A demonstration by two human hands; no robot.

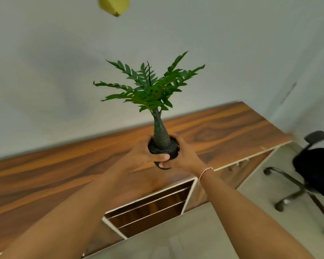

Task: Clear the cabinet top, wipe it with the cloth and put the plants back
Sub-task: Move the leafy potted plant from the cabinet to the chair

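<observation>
Hands meet around one small black pot point(165, 151), which sits cupped between them, held in the air above the front part of the wooden cabinet top point(223, 131). The left hand point(141, 155) wraps the pot's left side, its thumb lying across the front wall; the right hand point(182, 156) wraps the right side, its thumb tucked under the left thumb near the pot's base. Both hands grasp the pot with curled fingers. The plant point(150, 90) stands upright out of the pot, its ribbed, bulbous stem rising from dark gravel and spreading into green, toothed fronds well above the hands. A thin pink-and-white thread bracelet point(205, 171) circles the right wrist.

No brand, label or writing can be read on the pot or anywhere else.

Below the cabinet top, its front point(150, 208) shows white-edged wooden panels. A black office chair point(314, 169) stands on the grey floor at the right. A yellow-green object point(113, 5) is cut off by the frame's upper edge against the pale wall.
</observation>
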